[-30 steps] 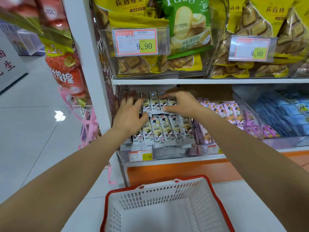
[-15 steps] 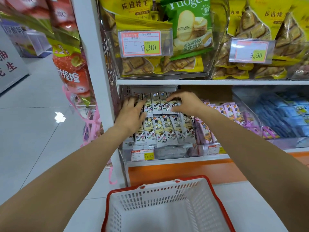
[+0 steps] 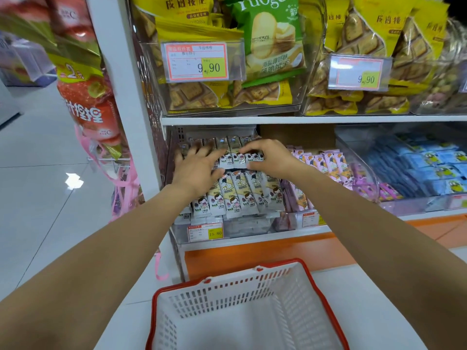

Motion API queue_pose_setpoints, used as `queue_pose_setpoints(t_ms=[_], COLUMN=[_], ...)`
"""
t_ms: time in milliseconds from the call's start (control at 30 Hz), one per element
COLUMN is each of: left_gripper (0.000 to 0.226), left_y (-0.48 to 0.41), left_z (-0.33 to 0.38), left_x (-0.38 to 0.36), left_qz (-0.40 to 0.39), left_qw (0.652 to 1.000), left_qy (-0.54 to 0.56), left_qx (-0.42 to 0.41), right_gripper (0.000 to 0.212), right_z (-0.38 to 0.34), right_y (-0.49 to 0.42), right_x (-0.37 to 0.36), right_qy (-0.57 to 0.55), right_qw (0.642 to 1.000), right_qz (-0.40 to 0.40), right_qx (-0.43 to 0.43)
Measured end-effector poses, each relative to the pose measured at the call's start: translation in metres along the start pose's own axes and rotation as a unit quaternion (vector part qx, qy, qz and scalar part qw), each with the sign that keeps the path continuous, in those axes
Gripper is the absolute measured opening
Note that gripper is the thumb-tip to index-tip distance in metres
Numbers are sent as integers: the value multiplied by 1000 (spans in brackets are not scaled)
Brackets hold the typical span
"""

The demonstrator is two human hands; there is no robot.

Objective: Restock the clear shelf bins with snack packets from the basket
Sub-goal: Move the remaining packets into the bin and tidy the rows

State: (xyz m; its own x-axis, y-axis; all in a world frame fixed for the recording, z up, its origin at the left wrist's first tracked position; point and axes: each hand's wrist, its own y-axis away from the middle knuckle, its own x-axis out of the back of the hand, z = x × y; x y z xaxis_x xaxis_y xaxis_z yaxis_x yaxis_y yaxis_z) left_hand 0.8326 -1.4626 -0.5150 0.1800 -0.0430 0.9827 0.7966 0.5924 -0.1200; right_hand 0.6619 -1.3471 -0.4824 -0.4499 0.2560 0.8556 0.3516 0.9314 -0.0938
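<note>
Left hand [image 3: 199,173] flat and open on the snack packets [image 3: 242,195] in the clear bin [image 3: 252,228], right hand [image 3: 274,159] pinching the back row: I'd nudge both rows square gently, without crumpling wrappers.

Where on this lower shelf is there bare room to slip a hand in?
Gap above the pink packets, under the shelf board, before the brown panel. The basket is bare inside. Crowded: white packets under the left hand and right hand; blue packets fill their bin.
</note>
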Motion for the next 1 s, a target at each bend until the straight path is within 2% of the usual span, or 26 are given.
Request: queue_pose_setpoints(t_ms=[100, 200, 333, 433, 567, 767, 900, 1000], left_gripper=[57, 65, 78, 83, 67, 65, 81, 87], left_y=[12, 37, 64, 69, 68, 65, 74, 87], left_z=[1, 6, 17, 28, 37, 36, 32, 19], left_x=[-2, -5, -13, -20, -26, -30, -26, -25], left_qz=[43, 83, 44, 6, -12, -14, 21, 60], left_qw=[999, 992, 986, 989, 992, 992, 993, 993], left_qy=[20, 32, -6, -17, -35, -27, -26, -48], left_qx=[-20, -93, -161, -147, -124, -125, -116, -84], right_gripper=[40, 47, 64, 70, 60, 55, 58, 63], right_z=[-4, -5, -1, 11, 20, 20, 13, 2], right_y=[12, 34, 77, 99, 103, 96, 98, 96], right_x=[4, 7, 7, 0, -6, -4, -5, -10], right_qy=[3, 25, 37, 50, 57, 71, 80, 145], right_qw=[999, 997, 996, 995, 995, 993, 990, 978], right_qz=[21, 7, -9, -10, -7, -8, 9, -2], right_qx=[35, 73, 87, 82, 85, 94, 120, 149])
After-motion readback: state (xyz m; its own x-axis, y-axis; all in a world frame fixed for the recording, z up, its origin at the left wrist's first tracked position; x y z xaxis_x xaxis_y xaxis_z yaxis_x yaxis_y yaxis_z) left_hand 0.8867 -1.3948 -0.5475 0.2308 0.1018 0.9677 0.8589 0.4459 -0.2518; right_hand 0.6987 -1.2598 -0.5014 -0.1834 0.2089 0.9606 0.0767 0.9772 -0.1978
